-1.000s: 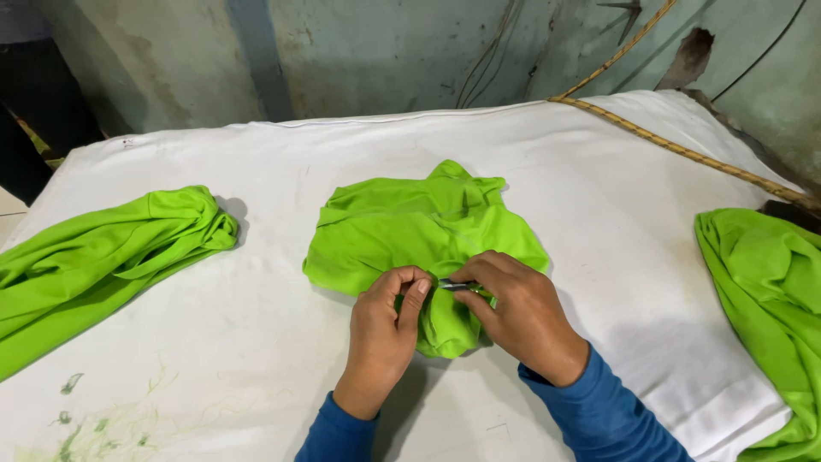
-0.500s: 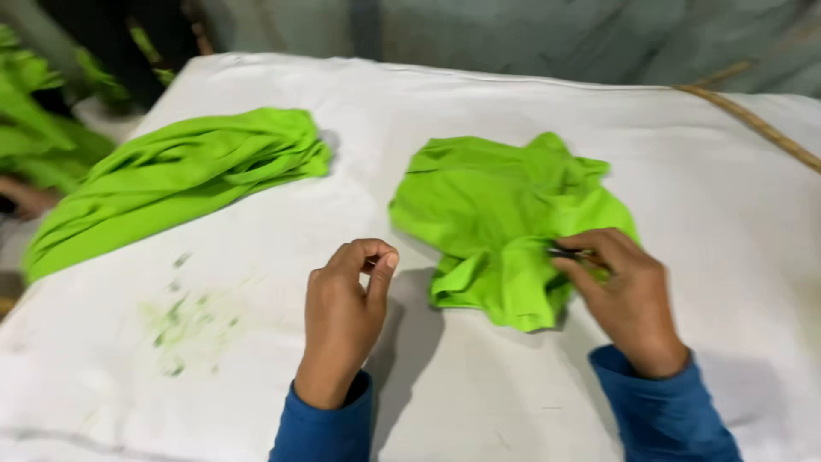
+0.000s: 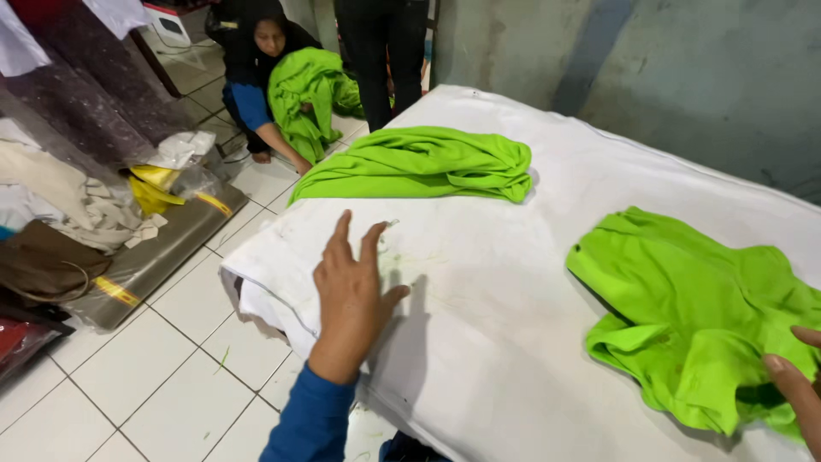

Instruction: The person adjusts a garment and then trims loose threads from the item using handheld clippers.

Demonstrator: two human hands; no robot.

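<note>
My left hand hovers flat with fingers spread over the near left corner of the white padded table, holding nothing. At the right edge of the view my right hand rests on the lower edge of a crumpled bright green garment; only a few fingers show, so whether they hold anything stays hidden. A second green garment, loosely folded, lies at the far left end of the table, well beyond my left hand.
A person crouches on the tiled floor past the table's end, holding more green cloth. Another person's dark legs stand behind. Piles of fabric and bags sit on a mat at left.
The view has swung left. My left hand has left the green garment, opened and moved out over the table's left corner. My right hand stays at the garment.
</note>
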